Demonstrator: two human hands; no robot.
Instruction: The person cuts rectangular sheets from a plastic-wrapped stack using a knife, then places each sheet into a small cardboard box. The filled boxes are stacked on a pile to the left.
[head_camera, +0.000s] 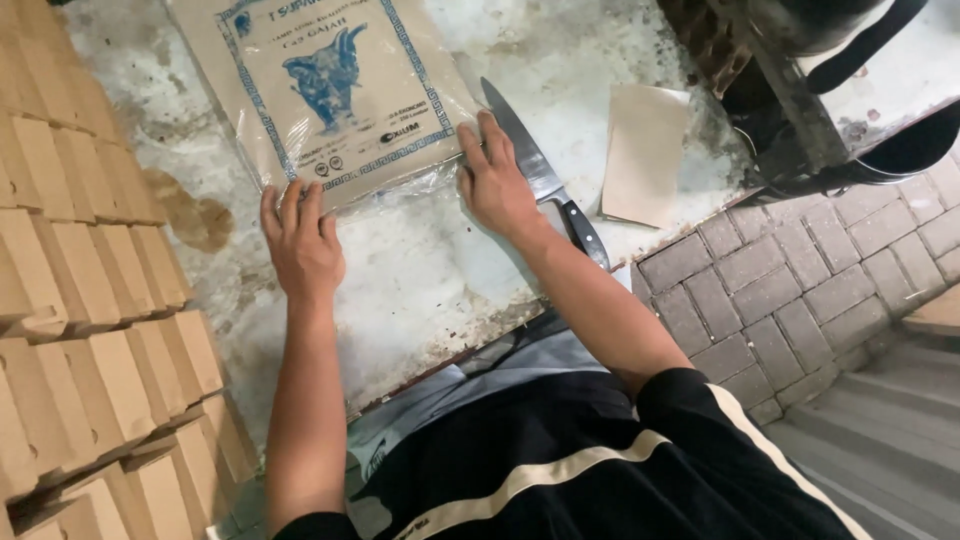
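Two bare hands press on the near edge of a plastic-wrapped pack of brown paper (330, 90), which lies flat on a worn, whitish table (430, 270) with its blue printed face up. The pack sits toward the far middle of the table, its near edge turned to the person. The left hand (300, 240) lies palm down with fingers stretched out and close together, their tips on the pack's near left corner; it grips nothing. The right hand (495, 180) rests at the near right corner, fingers spread flat along the clear wrap at the pack's side, thumb tucked toward the edge; it too is open and closes on nothing.

Just beside the right hand, touching or nearly touching its outer edge, lies a large kitchen knife (545, 175), blade pointing away from the person and black handle running under the wrist toward the table's near edge. Farther right, apart from the knife, lies a small stack of cut brown paper sheets (645, 150). A brown stain (195, 215) marks the table left of the left hand. Along the left side stand rows of folded cardboard boxes (90, 300), close against the table. At the upper right, dark metal cookware with black handles (860, 60) stands on another surface, and grey paving bricks (800, 290) cover the ground below.
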